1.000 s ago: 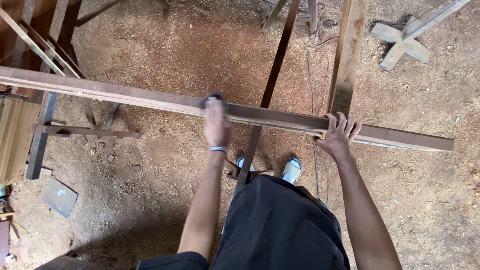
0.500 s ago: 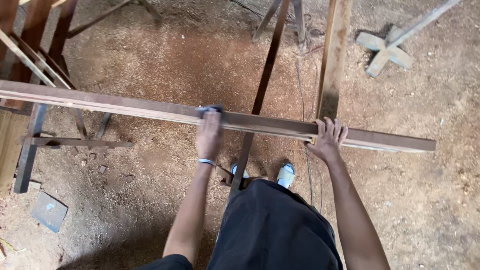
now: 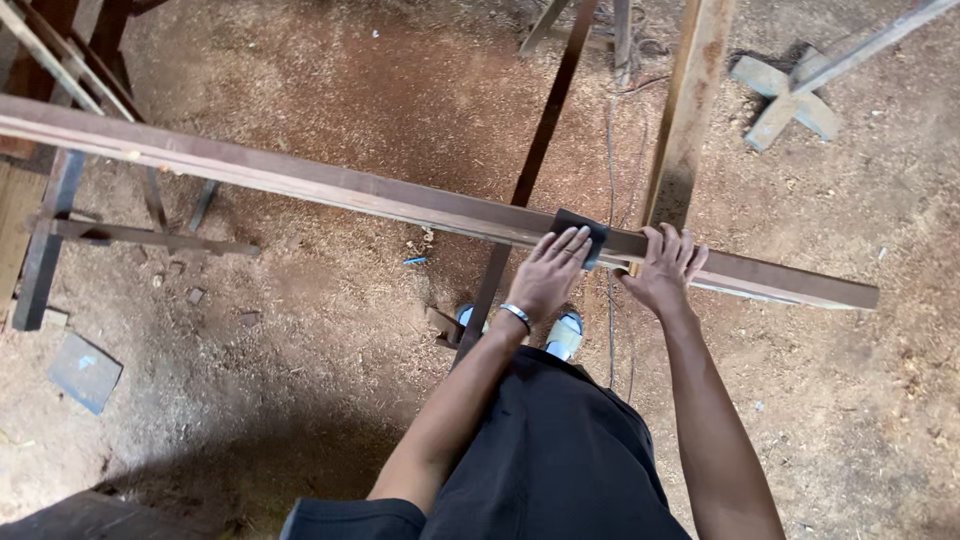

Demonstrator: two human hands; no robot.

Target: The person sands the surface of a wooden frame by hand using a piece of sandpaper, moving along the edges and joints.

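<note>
While sawdust covered the dirt floor (image 3: 320,350) from edge to edge, a long dark wooden plank (image 3: 330,186) ran across metal trestle stands (image 3: 60,225) above it, with a cross-shaped wooden piece (image 3: 785,95) lying by the floor's far right edge. The left hand (image 3: 553,270) reached forward on a straight arm and lay flat on the plank, fingers pressed together over a dark sanding pad (image 3: 583,233). Just beside it, the right hand (image 3: 665,272) rested on the plank with its fingers slightly spread, gripping nothing.
</note>
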